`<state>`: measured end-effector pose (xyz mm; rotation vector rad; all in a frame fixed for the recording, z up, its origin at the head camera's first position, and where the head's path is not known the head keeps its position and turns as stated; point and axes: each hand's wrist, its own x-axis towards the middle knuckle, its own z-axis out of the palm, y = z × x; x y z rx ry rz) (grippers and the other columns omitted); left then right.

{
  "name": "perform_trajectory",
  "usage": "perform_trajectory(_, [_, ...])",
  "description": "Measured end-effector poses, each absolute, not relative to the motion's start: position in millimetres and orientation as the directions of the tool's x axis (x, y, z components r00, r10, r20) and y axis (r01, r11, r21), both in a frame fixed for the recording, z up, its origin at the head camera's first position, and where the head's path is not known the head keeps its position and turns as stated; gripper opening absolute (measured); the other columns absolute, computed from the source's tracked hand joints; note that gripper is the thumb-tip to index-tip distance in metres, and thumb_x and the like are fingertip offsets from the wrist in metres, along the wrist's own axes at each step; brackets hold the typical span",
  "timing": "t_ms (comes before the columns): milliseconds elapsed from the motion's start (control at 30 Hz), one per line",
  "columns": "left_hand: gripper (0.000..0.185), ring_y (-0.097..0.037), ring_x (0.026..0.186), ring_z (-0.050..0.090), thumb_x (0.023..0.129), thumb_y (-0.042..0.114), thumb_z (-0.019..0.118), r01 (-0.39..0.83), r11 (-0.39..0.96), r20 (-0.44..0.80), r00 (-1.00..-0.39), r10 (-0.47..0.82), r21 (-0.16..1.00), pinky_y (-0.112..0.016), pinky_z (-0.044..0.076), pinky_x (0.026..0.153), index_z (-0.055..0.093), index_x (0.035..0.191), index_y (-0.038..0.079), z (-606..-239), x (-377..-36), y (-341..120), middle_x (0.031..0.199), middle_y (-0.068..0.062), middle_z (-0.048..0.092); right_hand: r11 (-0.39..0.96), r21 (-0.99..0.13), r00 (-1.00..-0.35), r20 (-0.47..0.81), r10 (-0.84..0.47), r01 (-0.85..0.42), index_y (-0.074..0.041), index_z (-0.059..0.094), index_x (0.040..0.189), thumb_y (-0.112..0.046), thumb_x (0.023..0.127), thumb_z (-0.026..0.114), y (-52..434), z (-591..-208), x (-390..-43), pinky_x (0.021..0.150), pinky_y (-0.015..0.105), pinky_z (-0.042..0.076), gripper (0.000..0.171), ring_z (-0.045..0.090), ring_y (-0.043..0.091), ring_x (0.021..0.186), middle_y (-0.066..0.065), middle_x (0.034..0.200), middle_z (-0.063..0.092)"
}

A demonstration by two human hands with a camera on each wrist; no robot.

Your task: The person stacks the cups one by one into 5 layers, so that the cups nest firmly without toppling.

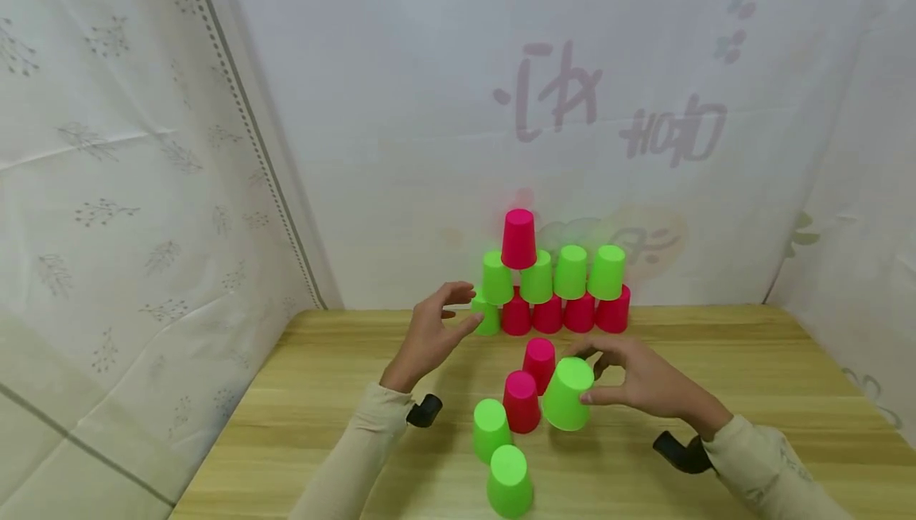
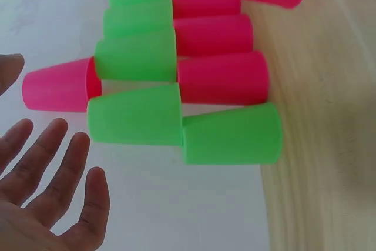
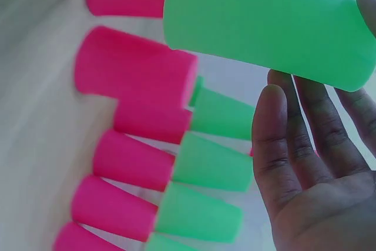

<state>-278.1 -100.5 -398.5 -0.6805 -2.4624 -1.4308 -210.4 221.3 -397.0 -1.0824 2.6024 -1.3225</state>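
A pyramid of upturned cups (image 1: 551,289) stands at the back of the wooden table (image 1: 716,393): a bottom row with one green cup (image 1: 488,320) and several pink ones, a green row, and a pink cup (image 1: 518,238) on top. My left hand (image 1: 438,323) hovers open, fingers spread, just left of that bottom green cup; in the left wrist view the left hand (image 2: 44,186) holds nothing beside the pyramid (image 2: 176,86). My right hand (image 1: 633,383) grips a tilted green cup (image 1: 568,394) by its side. In the right wrist view the green cup (image 3: 264,22) lies across the fingertips (image 3: 276,121).
Loose upturned cups stand in front of the pyramid: two pink cups (image 1: 539,361) (image 1: 521,402) and two green cups (image 1: 490,428) (image 1: 510,482). White patterned curtains (image 1: 143,186) close in the table on the left, back and right. Bare wood lies on both sides.
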Motion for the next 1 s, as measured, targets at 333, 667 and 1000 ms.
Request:
perform_trajectory(333, [0.036,-0.021,0.112,0.068,0.096,0.029,0.068,0.461,0.386,0.292,-0.859,0.421,0.799,-0.046,0.056,0.094,0.061,0.129,0.017,-429,-228,-111,0.118,-0.001,0.072,0.401,-0.658,-0.725,0.333,-0.603,-0.637,-0.014,0.065,0.119,-0.016,0.085,0.081,230,-356,-242,0.079,0.029,0.061,0.037,0.066,0.009,0.094,-0.001,0.109,0.069])
perform_trajectory(667, [0.037,-0.025,0.116,0.065,0.097,0.035,0.065,0.375,0.380,0.143,-0.845,0.516,0.846,-0.042,0.056,0.093,0.061,0.130,0.017,-454,-200,-114,0.126,-0.007,0.069,0.523,-0.638,-0.800,0.270,-0.536,-0.565,-0.014,0.065,0.119,-0.021,0.085,0.081,233,-317,-281,0.081,0.033,0.059,0.038,0.065,0.014,0.100,0.002,0.110,0.070])
perform_trajectory(1000, [0.049,-0.021,0.118,0.063,0.095,0.038,0.069,0.389,0.406,0.125,-0.831,0.542,0.827,-0.041,0.057,0.094,0.058,0.134,0.010,-471,-192,-116,0.127,0.000,0.068,0.595,-0.645,-0.867,0.244,-0.435,-0.480,-0.013,0.065,0.119,-0.029,0.088,0.079,238,-303,-321,0.088,0.037,0.057,0.038,0.064,0.022,0.101,0.006,0.111,0.069])
